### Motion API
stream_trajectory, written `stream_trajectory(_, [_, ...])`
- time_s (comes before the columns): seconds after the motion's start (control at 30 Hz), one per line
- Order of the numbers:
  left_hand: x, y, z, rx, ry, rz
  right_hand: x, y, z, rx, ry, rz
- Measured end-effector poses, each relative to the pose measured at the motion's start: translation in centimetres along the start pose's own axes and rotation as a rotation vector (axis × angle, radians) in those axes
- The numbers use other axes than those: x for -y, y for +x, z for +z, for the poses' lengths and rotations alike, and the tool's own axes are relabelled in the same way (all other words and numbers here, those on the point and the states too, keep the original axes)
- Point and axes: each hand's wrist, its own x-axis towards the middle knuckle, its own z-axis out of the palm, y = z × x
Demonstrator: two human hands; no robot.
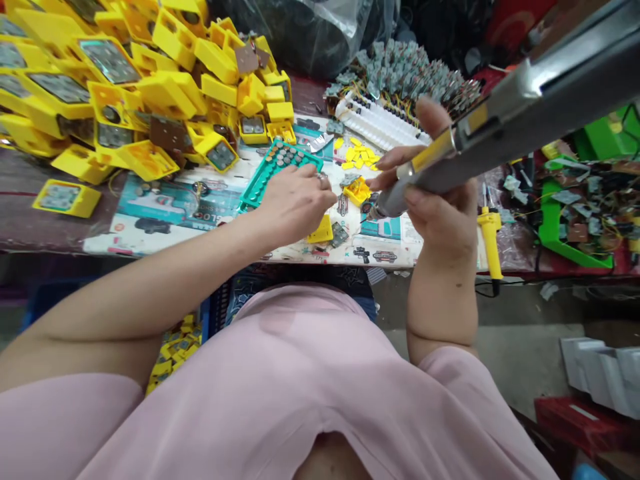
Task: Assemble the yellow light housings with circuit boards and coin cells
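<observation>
My right hand (pixel 434 193) is wrapped round a grey electric screwdriver (pixel 505 113) with yellow bands. Its tip points down at a small yellow plastic part (pixel 357 191) on the table. My left hand (pixel 296 200) lies knuckles up beside that part, fingers curled and pinched near the edge of a teal tray (pixel 253 193) that holds small round pieces. What the left fingers grip is hidden. Another small yellow piece (pixel 323 231) lies just under the left hand.
A big heap of yellow housings (pixel 135 73) fills the table's left. Small yellow chips (pixel 361 155), a white strip (pixel 380 127) and wired circuit boards (pixel 410 73) lie behind. A yellow soldering iron (pixel 491 237) and green frame (pixel 560 227) sit right.
</observation>
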Motion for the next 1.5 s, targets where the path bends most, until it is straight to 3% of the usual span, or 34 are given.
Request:
stream_trajectory(0.13, [0.4,3.9,1.6,0.155,0.092,-0.004,-0.6,-0.4,0.5,-0.159,-0.156,-0.063])
stream_trajectory(0.27, [0.2,5.8,2.6,0.283,0.049,-0.032,-0.9,-0.7,0.3,-0.289,-0.168,-0.04])
stream_trajectory(0.43, [0.4,6.5,2.8,0.355,-0.006,-0.051,-0.8,-1.2,-0.3,-0.225,0.029,0.007])
stream_trajectory(0.5, [0.8,6.4,2.2,0.298,-0.055,-0.06,-1.0,-1.3,-0.3,-0.168,0.086,0.012])
stream_trajectory(0.57, [1.2,5.6,1.1,0.168,-0.132,-0.051,-1.3,-1.3,-0.1,-0.154,0.081,0.037])
stream_trajectory(0.7, [0.9,0.9,-1.0,-0.038,-0.367,0.02,-1.2,-0.9,1.5,-0.327,0.016,0.076])
stream_trajectory(0.8, [-0.2,-3.5,-0.4,-0.144,-0.437,0.067,-0.6,-0.4,3.8,-0.433,0.034,0.047])
stream_trajectory(0.9, [-1.2,-6.2,1.2,-0.283,-0.405,0.093,-0.2,0.0,6.0,-0.408,-0.022,0.03])
stream_trajectory(1.1, [-1.4,-7.2,2.3,-0.464,-0.405,0.131,-0.4,-0.1,8.5,-0.356,-0.04,0.012])
stream_trajectory(1.5, [-1.3,-7.6,3.8,-0.541,-0.42,0.111,0.3,0.1,9.5,-0.27,0.031,-0.028])
